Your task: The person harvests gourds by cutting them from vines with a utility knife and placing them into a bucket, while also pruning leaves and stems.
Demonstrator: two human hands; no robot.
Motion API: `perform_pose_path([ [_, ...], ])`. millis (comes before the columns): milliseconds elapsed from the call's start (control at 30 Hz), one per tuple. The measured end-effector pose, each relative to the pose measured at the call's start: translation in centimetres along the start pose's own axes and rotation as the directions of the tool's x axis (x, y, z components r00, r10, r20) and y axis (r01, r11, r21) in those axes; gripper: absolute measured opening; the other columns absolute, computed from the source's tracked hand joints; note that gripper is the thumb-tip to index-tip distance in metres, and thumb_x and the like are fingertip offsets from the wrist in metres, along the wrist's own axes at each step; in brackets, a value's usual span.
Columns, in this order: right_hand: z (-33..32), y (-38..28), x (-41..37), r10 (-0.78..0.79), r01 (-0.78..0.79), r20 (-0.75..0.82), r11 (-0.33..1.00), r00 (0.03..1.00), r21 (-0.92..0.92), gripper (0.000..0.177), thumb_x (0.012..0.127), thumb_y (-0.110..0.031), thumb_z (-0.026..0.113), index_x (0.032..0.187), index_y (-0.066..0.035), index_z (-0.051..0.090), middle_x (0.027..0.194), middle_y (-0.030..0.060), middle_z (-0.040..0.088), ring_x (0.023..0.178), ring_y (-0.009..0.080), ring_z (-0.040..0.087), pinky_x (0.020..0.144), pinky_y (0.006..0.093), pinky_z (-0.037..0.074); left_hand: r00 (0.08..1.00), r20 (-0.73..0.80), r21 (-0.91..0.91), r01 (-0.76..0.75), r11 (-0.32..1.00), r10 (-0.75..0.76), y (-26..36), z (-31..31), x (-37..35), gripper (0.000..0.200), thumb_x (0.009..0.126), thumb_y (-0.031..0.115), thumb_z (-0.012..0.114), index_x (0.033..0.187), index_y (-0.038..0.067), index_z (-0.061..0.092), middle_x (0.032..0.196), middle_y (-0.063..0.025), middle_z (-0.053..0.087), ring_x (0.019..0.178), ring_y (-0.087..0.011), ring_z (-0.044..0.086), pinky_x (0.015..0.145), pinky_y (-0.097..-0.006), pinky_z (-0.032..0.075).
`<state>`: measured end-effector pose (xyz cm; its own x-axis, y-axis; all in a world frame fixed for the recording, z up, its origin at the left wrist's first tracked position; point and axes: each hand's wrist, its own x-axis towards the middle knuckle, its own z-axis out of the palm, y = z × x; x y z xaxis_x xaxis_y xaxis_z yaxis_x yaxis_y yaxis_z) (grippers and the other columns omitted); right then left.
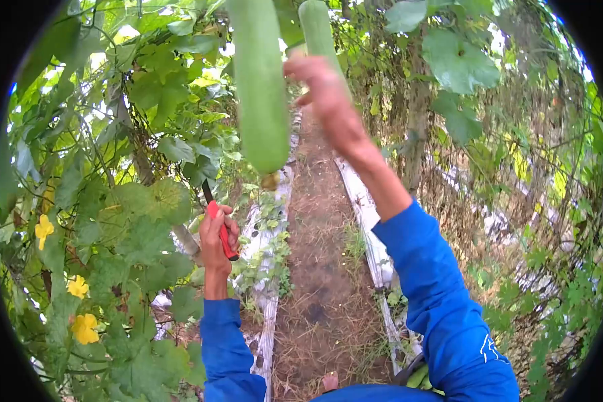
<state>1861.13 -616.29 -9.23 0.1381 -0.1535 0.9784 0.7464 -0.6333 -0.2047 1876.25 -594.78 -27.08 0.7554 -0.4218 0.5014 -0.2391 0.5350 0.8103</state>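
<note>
My left hand (214, 246) is wrapped round the red handle of a knife (229, 246), whose dark blade points up among the leaves. A long, pale green gourd (259, 94) hangs from above, its rounded lower end over the path. Close by its right side is my right hand (330, 106), raised and smeared by motion, fingers toward the gourd. Behind that hand hangs a second green gourd (317, 30), partly covered by it.
Leafy vines (141, 228) with yellow flowers (85, 328) crowd the left side. Drier, tangled vines (516, 174) stand on the right. A dirt path (321, 268) strewn with straw runs ahead between whitish plastic strips (367, 221).
</note>
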Motion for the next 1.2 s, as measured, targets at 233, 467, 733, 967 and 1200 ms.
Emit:
perform_pose_path([
  [233,-3.3,6.2,6.9,0.241,-0.295,-0.175,0.699,0.955,-0.651,0.073,0.073,-0.05,0.063,0.118,0.006,0.048,0.101,0.0201,0.05,0.084,0.0282,0.057,0.07,0.0415,0.053,0.993,0.106,0.238,-0.071,0.969,0.046,0.8,3.5,7.9,0.024,0.097,0.028,0.051,0.105,0.005,0.056,0.062,0.0,0.052,0.041,-0.0049,0.041,0.035,-0.0198,0.03],
  [467,-3.3,10.5,10.3,0.351,-0.27,0.044,0.79,0.935,-0.55,0.066,0.072,-0.045,0.076,0.107,0.01,0.062,0.097,0.0228,0.068,0.082,0.0307,0.068,0.077,0.0436,0.057,0.96,0.189,0.053,-0.221,0.974,0.208,6.6,12.1,15.1,0.03,0.095,0.034,0.052,0.104,0.007,0.059,0.062,0.0023,0.052,0.045,-0.004,0.043,0.037,-0.0205,0.029],
  [733,-4.7,8.9,8.7,0.312,-0.298,0.169,0.949,0.935,-0.104,0.056,0.076,-0.045,0.069,0.103,0.002,0.057,0.088,0.0134,0.063,0.078,0.0234,0.065,0.071,0.0382,0.054,0.634,0.505,0.643,-0.729,0.235,0.585,14.9,18.3,20.3,0.026,0.095,0.032,0.052,0.091,0.006,0.056,0.065,0.0009,0.047,0.055,-0.0079,0.042,0.05,-0.0249,0.034],
  [967,-6.9,7.4,8.4,0.452,-0.446,0.195,0.892,0.87,-0.078,0.055,0.079,-0.047,0.066,0.11,-0.004,0.05,0.088,0.011,0.059,0.071,0.0186,0.063,0.061,0.0351,0.054,0.125,0.737,0.334,-0.922,-0.197,0.664,15.5,23.9,29.0,0.028,0.094,0.03,0.048,0.086,0.003,0.051,0.067,-0.0045,0.047,0.063,-0.0141,0.047,0.061,-0.033,0.039],
  [1200,-8.0,5.7,7.8,0.459,-0.424,0.212,0.885,0.863,-0.192,0.063,0.081,-0.057,0.067,0.111,-0.004,0.05,0.085,0.0092,0.06,0.066,0.0141,0.062,0.058,0.0301,0.054,0.345,0.717,0.395,-0.917,0.054,0.606,16.9,26.3,27.0,0.024,0.086,0.026,0.058,0.078,0.003,0.055,0.059,-0.0082,0.048,0.054,-0.0176,0.048,0.051,-0.0376,0.036],
])
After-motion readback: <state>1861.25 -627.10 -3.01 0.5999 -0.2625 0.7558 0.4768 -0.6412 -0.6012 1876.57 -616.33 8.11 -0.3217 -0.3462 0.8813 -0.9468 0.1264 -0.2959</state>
